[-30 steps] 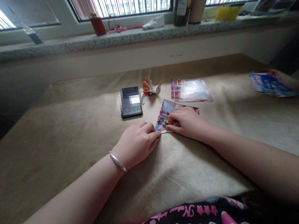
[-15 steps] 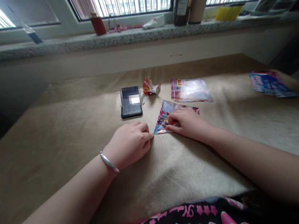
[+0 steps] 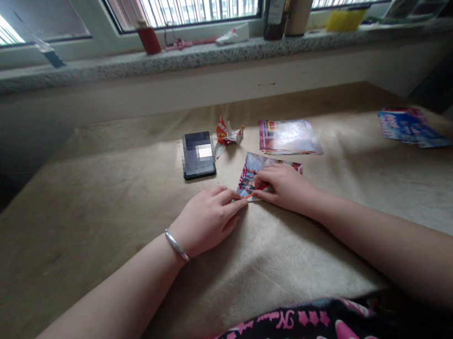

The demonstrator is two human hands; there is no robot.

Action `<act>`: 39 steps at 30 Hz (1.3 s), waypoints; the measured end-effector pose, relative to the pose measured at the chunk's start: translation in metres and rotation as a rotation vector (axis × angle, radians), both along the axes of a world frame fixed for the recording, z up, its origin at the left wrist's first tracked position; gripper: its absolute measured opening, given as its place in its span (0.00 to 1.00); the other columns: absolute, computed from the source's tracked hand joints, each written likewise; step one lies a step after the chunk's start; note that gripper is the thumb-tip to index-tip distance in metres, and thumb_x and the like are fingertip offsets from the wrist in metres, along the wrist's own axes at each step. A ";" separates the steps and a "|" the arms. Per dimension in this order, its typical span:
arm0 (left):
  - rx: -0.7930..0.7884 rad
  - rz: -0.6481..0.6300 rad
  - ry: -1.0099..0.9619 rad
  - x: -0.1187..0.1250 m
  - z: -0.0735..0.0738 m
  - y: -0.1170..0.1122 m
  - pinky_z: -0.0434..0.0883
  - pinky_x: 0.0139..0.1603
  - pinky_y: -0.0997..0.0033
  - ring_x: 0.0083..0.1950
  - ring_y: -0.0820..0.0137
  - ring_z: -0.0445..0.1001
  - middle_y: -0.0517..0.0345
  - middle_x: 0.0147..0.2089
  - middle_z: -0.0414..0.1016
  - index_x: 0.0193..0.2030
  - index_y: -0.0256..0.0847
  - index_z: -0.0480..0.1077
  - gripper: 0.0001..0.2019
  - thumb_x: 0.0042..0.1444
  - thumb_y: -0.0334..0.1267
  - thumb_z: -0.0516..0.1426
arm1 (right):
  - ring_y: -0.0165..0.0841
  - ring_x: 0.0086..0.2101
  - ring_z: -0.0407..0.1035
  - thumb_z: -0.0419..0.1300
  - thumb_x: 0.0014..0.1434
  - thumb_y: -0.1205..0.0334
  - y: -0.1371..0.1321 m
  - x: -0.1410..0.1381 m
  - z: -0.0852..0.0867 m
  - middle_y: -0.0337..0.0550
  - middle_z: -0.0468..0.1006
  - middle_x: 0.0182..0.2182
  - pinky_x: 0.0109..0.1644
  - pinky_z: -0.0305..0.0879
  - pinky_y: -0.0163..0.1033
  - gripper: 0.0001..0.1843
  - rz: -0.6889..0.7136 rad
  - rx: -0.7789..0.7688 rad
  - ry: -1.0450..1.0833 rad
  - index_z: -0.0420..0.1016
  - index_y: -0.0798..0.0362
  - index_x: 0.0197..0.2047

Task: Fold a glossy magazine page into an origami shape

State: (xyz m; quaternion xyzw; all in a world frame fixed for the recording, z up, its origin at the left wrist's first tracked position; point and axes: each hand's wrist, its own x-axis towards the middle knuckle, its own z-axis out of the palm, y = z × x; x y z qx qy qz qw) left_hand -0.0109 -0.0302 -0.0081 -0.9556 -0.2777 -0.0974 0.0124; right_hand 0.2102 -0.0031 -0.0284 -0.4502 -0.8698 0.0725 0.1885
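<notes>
A folded sheet of printed paper [image 3: 255, 161] with a colourful picture lies flat on the table, its straight edge toward me. My left hand [image 3: 211, 216], a silver bangle at its wrist, rests its stretched fingers on the near-left corner and covers it. My right hand [image 3: 282, 185] has curled fingers, with thumb and forefinger pressing on the sheet's near part. Just beyond the sheet sits a paper crane [image 3: 229, 134] in red and white. To its left lies a dark phone [image 3: 198, 167], partly pixelated.
A stack of printed paper squares [image 3: 289, 138] lies beyond my right hand. More blue printed papers [image 3: 413, 127] are fanned at the table's far right. Along the granite sill [image 3: 203, 57] stand a red container [image 3: 149, 39], a dark jar [image 3: 277, 7] and a yellow box [image 3: 343, 19].
My left hand has slid right along the near edge onto the paper's corner, its fingers straightening from a curl. My right hand and the paper stay in place.
</notes>
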 end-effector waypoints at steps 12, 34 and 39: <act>0.007 0.045 0.045 0.005 0.003 -0.004 0.70 0.46 0.62 0.44 0.65 0.68 0.51 0.43 0.71 0.53 0.40 0.67 0.14 0.63 0.38 0.48 | 0.36 0.43 0.62 0.56 0.60 0.57 -0.007 0.009 0.012 0.38 0.78 0.38 0.56 0.51 0.46 0.09 0.303 0.304 -0.052 0.78 0.46 0.35; 0.032 0.025 0.083 0.008 0.003 -0.004 0.69 0.46 0.61 0.43 0.64 0.67 0.50 0.42 0.71 0.52 0.37 0.67 0.15 0.65 0.37 0.45 | 0.33 0.35 0.65 0.52 0.62 0.62 -0.010 0.004 0.012 0.42 0.76 0.34 0.37 0.56 0.38 0.12 0.329 0.228 -0.219 0.77 0.49 0.40; 0.040 0.031 0.106 0.008 0.003 -0.004 0.69 0.45 0.61 0.42 0.64 0.67 0.51 0.41 0.70 0.50 0.38 0.68 0.15 0.65 0.37 0.44 | 0.33 0.33 0.66 0.53 0.60 0.65 -0.012 0.002 0.020 0.41 0.76 0.33 0.35 0.54 0.38 0.11 0.305 0.215 -0.260 0.78 0.49 0.36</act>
